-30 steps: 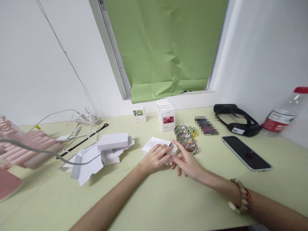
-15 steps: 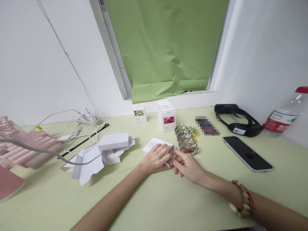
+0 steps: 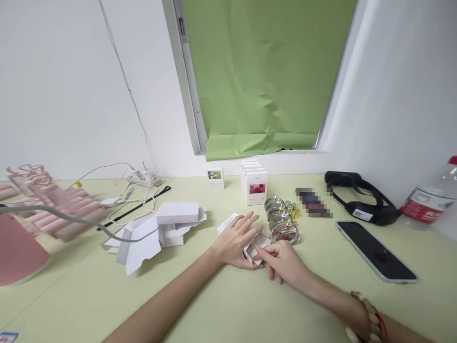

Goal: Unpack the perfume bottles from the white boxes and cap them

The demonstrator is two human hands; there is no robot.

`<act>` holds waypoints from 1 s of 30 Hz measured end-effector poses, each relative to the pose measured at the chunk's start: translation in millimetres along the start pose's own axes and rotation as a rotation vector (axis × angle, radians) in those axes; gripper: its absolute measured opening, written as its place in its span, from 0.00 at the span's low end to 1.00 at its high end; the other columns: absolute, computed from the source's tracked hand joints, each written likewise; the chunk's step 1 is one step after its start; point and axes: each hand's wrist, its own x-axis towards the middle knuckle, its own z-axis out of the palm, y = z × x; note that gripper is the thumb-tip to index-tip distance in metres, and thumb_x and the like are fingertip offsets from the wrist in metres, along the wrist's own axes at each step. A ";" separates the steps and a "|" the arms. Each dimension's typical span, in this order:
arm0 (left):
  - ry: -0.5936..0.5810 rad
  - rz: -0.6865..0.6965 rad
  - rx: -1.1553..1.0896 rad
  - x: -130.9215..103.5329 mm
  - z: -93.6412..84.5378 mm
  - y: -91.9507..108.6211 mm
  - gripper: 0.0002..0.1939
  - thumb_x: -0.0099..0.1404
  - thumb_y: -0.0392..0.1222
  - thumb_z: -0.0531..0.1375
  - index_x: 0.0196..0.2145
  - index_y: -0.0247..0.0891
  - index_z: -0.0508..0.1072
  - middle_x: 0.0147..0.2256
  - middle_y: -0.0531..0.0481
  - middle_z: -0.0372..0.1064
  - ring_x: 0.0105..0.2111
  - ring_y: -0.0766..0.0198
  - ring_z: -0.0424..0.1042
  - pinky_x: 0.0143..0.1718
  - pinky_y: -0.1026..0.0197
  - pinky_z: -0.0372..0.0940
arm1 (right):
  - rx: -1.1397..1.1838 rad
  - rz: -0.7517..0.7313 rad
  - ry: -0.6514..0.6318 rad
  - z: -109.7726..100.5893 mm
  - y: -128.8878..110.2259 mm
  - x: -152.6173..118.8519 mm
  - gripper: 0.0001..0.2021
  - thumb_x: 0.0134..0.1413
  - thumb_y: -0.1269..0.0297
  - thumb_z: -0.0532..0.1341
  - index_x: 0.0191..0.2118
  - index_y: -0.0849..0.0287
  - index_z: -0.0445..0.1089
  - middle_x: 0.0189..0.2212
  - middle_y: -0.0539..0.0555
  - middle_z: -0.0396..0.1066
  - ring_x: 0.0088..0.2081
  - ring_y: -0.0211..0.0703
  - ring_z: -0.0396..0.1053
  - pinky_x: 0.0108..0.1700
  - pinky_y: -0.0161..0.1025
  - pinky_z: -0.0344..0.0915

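Observation:
A small white carton [image 3: 227, 222] lies on the table in front of me, its near end open with flaps [image 3: 254, 253] sticking out. Across its top rests my left hand [image 3: 238, 240], fingers stretched, thumb along the near side, holding the carton down. My right hand [image 3: 283, 261] is at the open end, thumb and index finger at a flap, the other fingers curled. Something small and yellowish shows inside the opening, partly hidden. Just right of the carton stands a row of round clear glass bottles [image 3: 284, 232], with several green and gold caps [image 3: 293, 209] beside them.
Behind stand a row of white printed boxes [image 3: 256, 194] and a single one [image 3: 214, 178]. Unfolded white cartons [image 3: 143, 243] and cables lie left, near pink rolls [image 3: 67, 214]. Right are a phone [image 3: 376, 252], a black headset [image 3: 371, 209] and a bottle [image 3: 426, 205].
My left fingers have lifted and spread, so more of the open end shows. My right hand stays at the flap. The whole view has shifted slightly left and up.

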 end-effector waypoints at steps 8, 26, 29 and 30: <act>-0.040 0.010 -0.047 2.5 -1.6 1.7 0.33 0.50 0.63 0.53 0.46 0.36 0.62 0.40 0.42 0.67 0.42 0.54 0.66 0.45 0.54 0.56 | -0.020 0.045 -0.005 -2.7 -4.1 1.4 0.16 0.50 0.53 0.55 0.31 0.62 0.69 0.14 0.47 0.66 0.09 0.27 0.54 0.11 0.25 0.49; -0.059 -0.222 0.058 3.2 -2.7 41.4 0.30 0.49 0.60 0.53 0.44 0.38 0.62 0.34 0.46 0.62 0.36 0.56 0.62 0.40 0.55 0.56 | -0.455 -0.031 0.258 -2.5 -5.6 1.8 0.08 0.39 0.62 0.61 0.28 0.57 0.64 0.13 0.44 0.62 0.16 0.33 0.59 0.19 0.31 0.49; -0.040 -0.224 0.040 3.1 -2.3 41.3 0.30 0.49 0.60 0.52 0.45 0.37 0.62 0.34 0.46 0.63 0.36 0.56 0.62 0.40 0.55 0.56 | -0.458 0.000 0.265 -2.0 -7.8 0.4 0.09 0.40 0.60 0.61 0.29 0.57 0.65 0.14 0.44 0.63 0.18 0.35 0.61 0.21 0.31 0.50; -0.035 -0.220 0.036 3.0 -2.0 41.0 0.30 0.49 0.60 0.52 0.45 0.37 0.63 0.35 0.46 0.63 0.36 0.56 0.62 0.40 0.55 0.56 | -0.462 0.007 0.270 -1.9 -8.1 0.1 0.09 0.40 0.60 0.61 0.30 0.57 0.65 0.14 0.45 0.64 0.18 0.35 0.61 0.21 0.31 0.50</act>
